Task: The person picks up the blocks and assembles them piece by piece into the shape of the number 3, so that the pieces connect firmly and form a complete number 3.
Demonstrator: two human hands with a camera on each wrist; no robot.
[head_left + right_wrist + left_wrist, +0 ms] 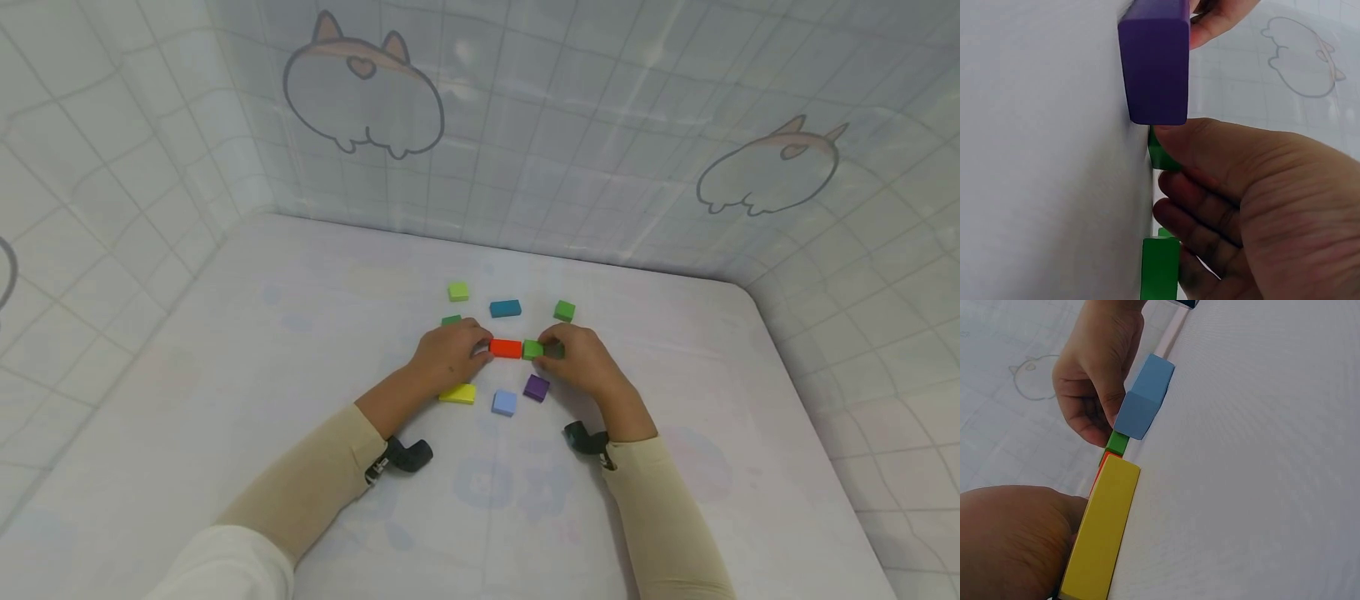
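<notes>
Red block point(506, 348) lies on the table point(525, 500), between the two hands. It is a smooth, long bar with straight edges. Left hand point(453, 354) pinches its left end with thumb and fingers; in the left wrist view the yellow block point(457, 394) hides most of this grip. Right hand point(585, 358) pinches a green block point(532, 350), which is short and stands in one line with the red one, end beside end. Whether these two ends touch, I cannot tell. Another green piece point(556, 351) lies in shadow under the right hand.

The yellow block, flat and long, lies just on the near side of the left hand. Between the hands, on the near side, are a pale blue block point(504, 403) and a purple block point(536, 388), the latter turned askew, with softly rounded edges. Beyond the hands lie a lime block point(458, 292), a longer teal block point(506, 308) and a green cube point(565, 311). A green corner point(452, 320) shows behind the left hand.

Table has a whitish cover with faint print. Around it hangs a slightly shiny, wrinkled sheet point(555, 150) with grid lines and animal outlines.
</notes>
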